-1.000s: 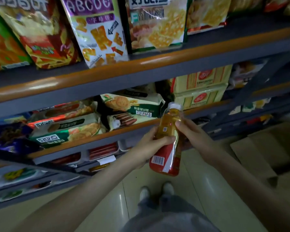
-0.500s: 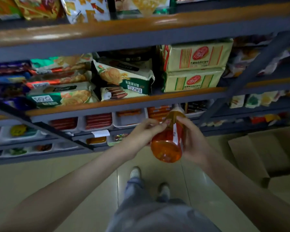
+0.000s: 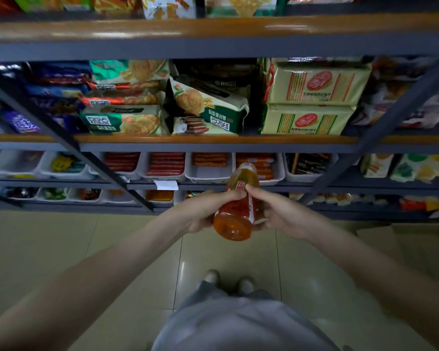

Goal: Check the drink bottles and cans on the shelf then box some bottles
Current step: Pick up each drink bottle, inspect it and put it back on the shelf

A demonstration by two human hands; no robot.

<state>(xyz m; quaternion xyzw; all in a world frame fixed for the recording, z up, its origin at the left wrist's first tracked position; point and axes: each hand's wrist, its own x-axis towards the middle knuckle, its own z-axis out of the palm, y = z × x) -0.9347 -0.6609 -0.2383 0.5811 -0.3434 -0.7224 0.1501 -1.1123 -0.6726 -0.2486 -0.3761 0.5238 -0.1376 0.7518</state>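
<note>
Beige floor tiles lie under both hands' grip, left hand and right hand, holding a bottle before snack shelves.

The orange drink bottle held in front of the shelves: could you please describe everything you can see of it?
The orange drink bottle looks like clear plastic filled with amber-orange liquid, wrapped in a red label with white panels and printed characters. It is tipped so its rounded base faces the camera and its pale capped top points away toward the shelves. The left hand grips its left side, thumb across the label; the right hand holds the right side, fingers on the label. It hangs in mid-air above the tiled floor, touching nothing else.
</note>
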